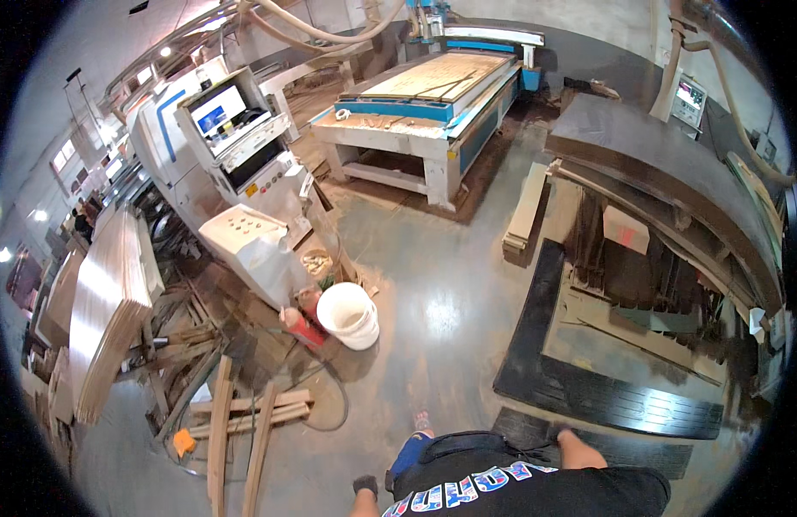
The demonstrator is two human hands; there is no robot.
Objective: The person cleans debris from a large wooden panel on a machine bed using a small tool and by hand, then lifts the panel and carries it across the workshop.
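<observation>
My left hand (365, 484), in a dark glove, hangs low beside my body over the grey floor. It touches nothing that I can see, and its fingers are too small and dark to make out. Out to the right is my right hand (557, 432), also dark-gloved, in front of a dark grooved board (640, 456) on the floor. Whether that hand touches the board or holds anything I cannot tell. Beyond the board lie a long black panel (640, 403) and another black strip (534, 327), together forming an L.
A white bucket (350, 314) stands ahead, beside a red fire extinguisher (302, 328). Loose wooden strips (219, 431) lie at lower left. A machine cabinet (243, 142) stands behind them. Further off is a large cutting table (390, 129); stacked dark sheets (657, 155) are on the right.
</observation>
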